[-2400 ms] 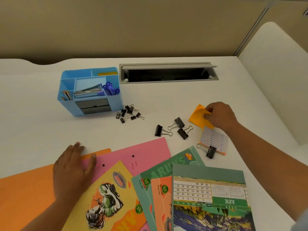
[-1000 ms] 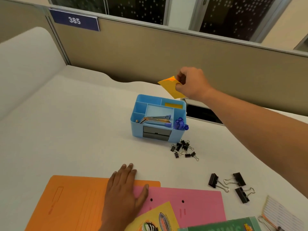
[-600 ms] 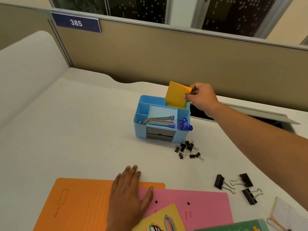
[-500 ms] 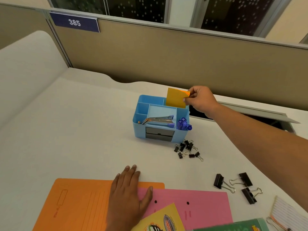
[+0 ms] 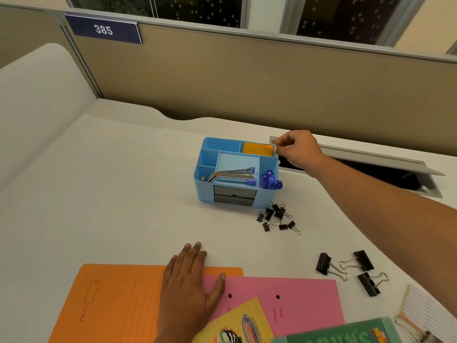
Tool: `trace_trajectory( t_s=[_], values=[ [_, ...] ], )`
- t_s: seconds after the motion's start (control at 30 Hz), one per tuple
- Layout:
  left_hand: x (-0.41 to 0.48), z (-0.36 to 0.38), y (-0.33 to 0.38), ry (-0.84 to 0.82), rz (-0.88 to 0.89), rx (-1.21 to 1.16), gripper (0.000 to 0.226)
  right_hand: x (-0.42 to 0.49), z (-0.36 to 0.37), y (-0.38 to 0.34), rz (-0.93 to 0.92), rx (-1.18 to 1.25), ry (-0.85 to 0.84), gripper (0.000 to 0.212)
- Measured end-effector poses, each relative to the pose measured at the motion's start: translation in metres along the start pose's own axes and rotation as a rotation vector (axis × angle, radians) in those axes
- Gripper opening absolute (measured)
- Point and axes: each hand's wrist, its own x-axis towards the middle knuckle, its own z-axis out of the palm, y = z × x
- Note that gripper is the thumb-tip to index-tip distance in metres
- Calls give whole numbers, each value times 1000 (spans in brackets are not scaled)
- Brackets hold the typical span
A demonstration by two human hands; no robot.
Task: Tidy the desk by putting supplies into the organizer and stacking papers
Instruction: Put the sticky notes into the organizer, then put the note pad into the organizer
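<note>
The blue organizer (image 5: 204,191) stands mid-desk with a stapler (image 5: 232,174) in its middle tray and blue pens (image 5: 269,179) in its right slot. An orange sticky note pad (image 5: 257,148) sits down inside the back right compartment. My right hand (image 5: 298,151) reaches over that corner, thumb and forefinger pinched at the pad's right edge. My left hand (image 5: 188,285) lies flat, fingers spread, across the orange folder (image 5: 118,305) and the pink folder (image 5: 301,305).
Several small binder clips (image 5: 274,217) lie by the organizer's front right corner; three large ones (image 5: 351,268) lie further right. A yellow booklet (image 5: 237,323), a green book (image 5: 333,335) and clipped index cards (image 5: 425,315) sit at the near edge. An open cable tray (image 5: 371,169) lies behind my right arm.
My right hand lifted the orange pad off the desk, carried it to the organizer and lowered it into the back right compartment. My left hand stayed on the folders.
</note>
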Motion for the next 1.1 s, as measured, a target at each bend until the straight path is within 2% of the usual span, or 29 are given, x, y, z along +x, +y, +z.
trace_trajectory(
  t_s=[0.27, 0.4, 0.6, 0.73, 0.87, 0.97, 1.1],
  values=[
    [-2, -1, 2, -1, -7, 25, 69, -65, -39, 28, 85, 165, 57, 8],
    [-2, 1, 2, 30, 14, 47, 67, -120, -76, 72, 175, 163, 38, 10],
    [-2, 2, 3, 64, 22, 54, 67, -188, -128, 140, 353, 131, 94, 11],
    [-1, 2, 2, 82, 16, 58, 67, -226, -151, 180, 426, -59, 74, 28],
    [-1, 3, 3, 88, 15, 52, 66, -257, -164, 209, 485, -384, -94, 53],
    [0, 3, 1, 89, 32, 53, 65, -276, -170, 216, 478, -507, -215, 76],
    [-1, 4, 1, 92, 42, 54, 63, -295, -176, 220, 434, -607, -321, 82]
  ],
)
